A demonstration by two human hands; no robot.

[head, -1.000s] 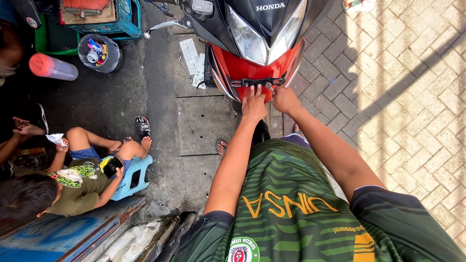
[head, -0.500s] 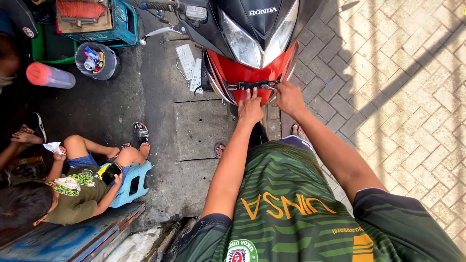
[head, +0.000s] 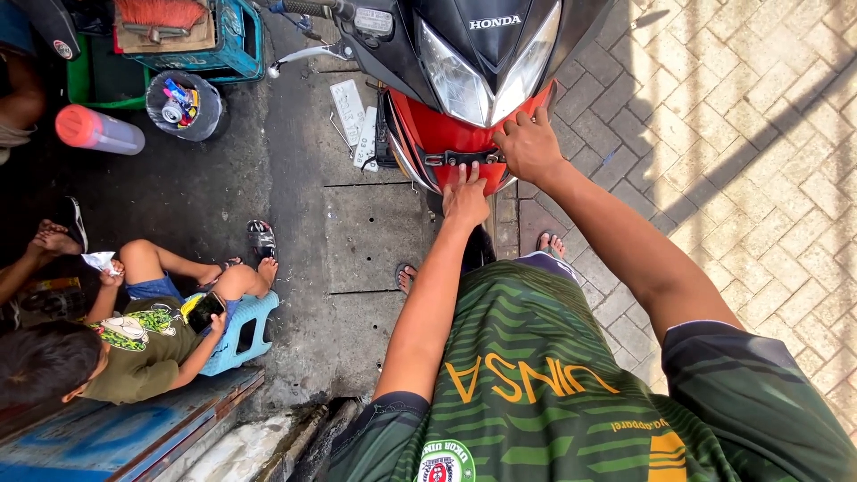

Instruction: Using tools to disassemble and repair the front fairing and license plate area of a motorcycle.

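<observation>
Scooter [head: 482, 54] = landmark, top centre of view, black nose w/ headlight, red fender [head: 437, 143] below it. Both hands on the fender's lower front edge. Left hand [head: 466, 198] at the fender's bottom tip, fingers stretched up and pressed flat on the red panel next to a small dark bracket [head: 446, 161]; not closed round anything. Right hand [head: 528, 147] just right of that, fingers curled over the fender edge where it meets the headlight; looks like it's gripping the edge, can't tell how tight. Hands near each other, not touching.

Below scooter: the person's green striped shirt [head: 553, 375] and two bare feet [head: 549, 243] on the ground.

Left of scooter, on dark pavement: white flat parts [head: 355, 120] lying just beside the front wheel area. Further left a round tub [head: 183, 105] w/ small items, a teal crate [head: 219, 40] above it, a red-capped clear bottle [head: 96, 130] lying on its side.

Lower left of scooter, well apart: another person sitting on a blue stool [head: 239, 332], phone [head: 205, 311] in hand. Right of scooter: sunlit brick paving [head: 750, 178].
</observation>
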